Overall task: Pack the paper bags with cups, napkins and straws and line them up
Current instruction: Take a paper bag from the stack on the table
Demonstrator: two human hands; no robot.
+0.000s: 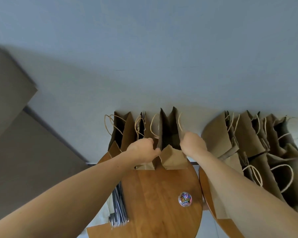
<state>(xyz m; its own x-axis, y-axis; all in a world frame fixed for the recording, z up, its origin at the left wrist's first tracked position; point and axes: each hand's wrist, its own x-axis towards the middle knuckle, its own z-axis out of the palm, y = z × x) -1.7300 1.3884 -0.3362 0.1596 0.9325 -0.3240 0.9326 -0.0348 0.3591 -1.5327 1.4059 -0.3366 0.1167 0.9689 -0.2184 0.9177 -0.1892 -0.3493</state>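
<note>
The left hand (143,150) pinched the left rim of the open bag (169,134), and the right hand (193,143) was curled on its right rim beside a cord handle, fingertips hidden. The bag stood upright at the far edge of the counter (153,194), against the wall (144,66) and touching the neighbouring bags (122,131). Its interior was too dark to confirm contents. Opposed pull on both rims could have torn the paper at the fold or the handle anchors. Uneven release could have tipped the bag into the row and toppled its neighbours. A later reach towards the straws (119,206) could have swept a forearm across the jar of paper clips (185,199).
</note>
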